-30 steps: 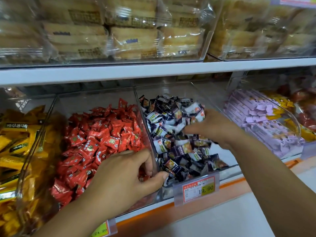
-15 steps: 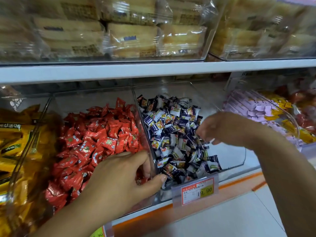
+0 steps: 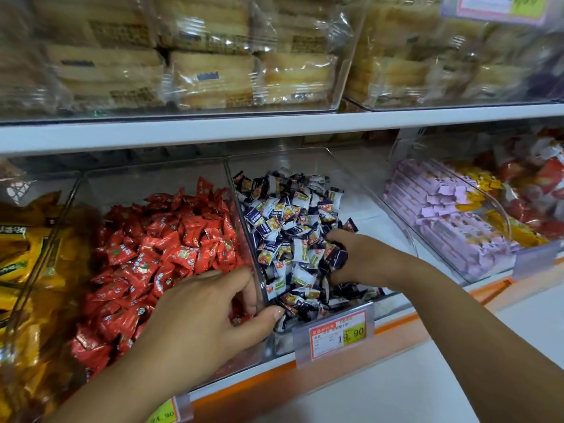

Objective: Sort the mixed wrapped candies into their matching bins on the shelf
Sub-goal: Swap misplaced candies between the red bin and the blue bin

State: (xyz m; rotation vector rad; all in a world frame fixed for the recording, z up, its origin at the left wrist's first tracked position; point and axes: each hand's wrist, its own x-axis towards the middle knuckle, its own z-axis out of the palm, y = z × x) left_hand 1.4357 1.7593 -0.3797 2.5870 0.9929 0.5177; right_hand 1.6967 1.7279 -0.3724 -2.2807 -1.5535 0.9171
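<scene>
Red wrapped candies (image 3: pixel 171 248) fill a clear bin on the lower shelf. Beside it on the right, a clear bin (image 3: pixel 360 184) holds dark blue and white wrapped candies (image 3: pixel 287 221). My left hand (image 3: pixel 210 319) grips the clear wall between these two bins at its front corner, thumb on the blue side, fingers on the red side. My right hand (image 3: pixel 354 257) rests low in the blue-and-white pile, its fingers curled around several of those candies near the bin's right side.
Yellow packets (image 3: pixel 27 264) fill a bin at the left. Pink bars (image 3: pixel 439 209) and mixed red and yellow sweets (image 3: pixel 537 190) lie in bins at the right. A price tag (image 3: pixel 335 332) hangs on the orange shelf edge. Wrapped cakes (image 3: pixel 213 74) sit on the shelf above.
My right hand has dropped from above the blue-and-white pile down into it and closed on candies. The left hand has stayed on the bin divider.
</scene>
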